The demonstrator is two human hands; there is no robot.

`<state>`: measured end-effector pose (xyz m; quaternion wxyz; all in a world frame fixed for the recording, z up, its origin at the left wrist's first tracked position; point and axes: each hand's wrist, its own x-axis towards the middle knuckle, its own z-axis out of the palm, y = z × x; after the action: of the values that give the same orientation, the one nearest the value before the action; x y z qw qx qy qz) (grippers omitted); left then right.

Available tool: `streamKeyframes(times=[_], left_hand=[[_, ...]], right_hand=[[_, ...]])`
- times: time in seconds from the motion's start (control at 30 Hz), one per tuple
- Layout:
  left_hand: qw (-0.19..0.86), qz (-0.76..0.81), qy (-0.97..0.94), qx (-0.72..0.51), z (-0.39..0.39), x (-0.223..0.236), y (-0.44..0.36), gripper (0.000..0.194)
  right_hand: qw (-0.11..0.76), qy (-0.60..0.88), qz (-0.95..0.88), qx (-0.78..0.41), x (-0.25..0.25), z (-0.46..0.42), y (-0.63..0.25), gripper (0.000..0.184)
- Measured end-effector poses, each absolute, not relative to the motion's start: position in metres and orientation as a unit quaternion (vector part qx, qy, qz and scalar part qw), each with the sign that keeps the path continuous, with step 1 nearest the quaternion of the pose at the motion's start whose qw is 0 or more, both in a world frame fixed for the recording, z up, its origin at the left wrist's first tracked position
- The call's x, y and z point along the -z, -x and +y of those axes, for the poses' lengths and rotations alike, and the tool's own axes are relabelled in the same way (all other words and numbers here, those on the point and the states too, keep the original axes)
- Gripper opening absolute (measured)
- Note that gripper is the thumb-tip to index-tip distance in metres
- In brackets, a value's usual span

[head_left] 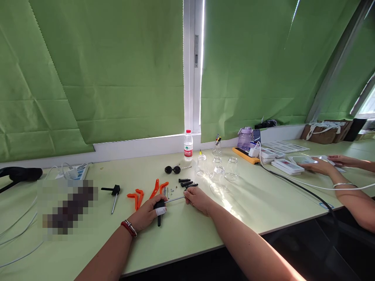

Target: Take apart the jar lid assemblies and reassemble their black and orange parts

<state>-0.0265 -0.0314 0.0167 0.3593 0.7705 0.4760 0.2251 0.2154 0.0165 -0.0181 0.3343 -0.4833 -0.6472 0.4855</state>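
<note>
My left hand (150,212) is closed around the black head of a metal rod (175,199), whose black handle sticks out below the fingers. A white bandage wraps one finger. My right hand (197,200) pinches the rod's far end; the fingertips hide the tip. A similar black-headed rod (115,197) lies on the table to the left. Close beyond my hands are orange angled parts (154,188), black springs or ribbed pieces (185,182), and several small metal pins and screws (168,192).
Sunglasses (172,169), a red-capped water bottle (188,146) and several upturned glasses (218,175) stand beyond on the table (252,207). An orange power strip (245,155) trails cables rightward. A co-worker's hands (320,166) handle clear packaging at right. A blurred patch covers something at left.
</note>
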Motion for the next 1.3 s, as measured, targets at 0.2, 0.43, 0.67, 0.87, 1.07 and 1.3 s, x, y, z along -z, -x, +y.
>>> streamKeyframes(times=[0.2,0.43,0.67,0.87,1.07,1.3], left_hand=[[0.353,0.474,-0.775,-0.225,-0.03,-0.017,0.026,0.032],[0.354,0.482,-0.77,-0.222,-0.031,-0.018,0.026,0.031],[0.353,0.488,-0.766,-0.225,-0.032,-0.017,0.028,0.03],[0.365,0.478,-0.764,-0.233,-0.032,-0.016,0.028,0.03],[0.363,0.48,-0.766,-0.227,-0.032,-0.016,0.028,0.031],[0.356,0.488,-0.765,-0.223,-0.031,-0.014,0.029,0.033]], right_hand=[[0.336,0.491,-0.657,-0.463,0.015,0.015,-0.214,0.04],[0.336,0.481,-0.636,-0.502,0.015,0.016,-0.216,0.039],[0.358,0.441,-0.605,-0.558,0.006,0.012,-0.218,0.024],[0.356,0.44,-0.612,-0.552,0.009,0.012,-0.219,0.021],[0.336,0.456,-0.632,-0.529,0.009,0.011,-0.217,0.032],[0.339,0.448,-0.599,-0.571,0.004,0.012,-0.218,0.024]])
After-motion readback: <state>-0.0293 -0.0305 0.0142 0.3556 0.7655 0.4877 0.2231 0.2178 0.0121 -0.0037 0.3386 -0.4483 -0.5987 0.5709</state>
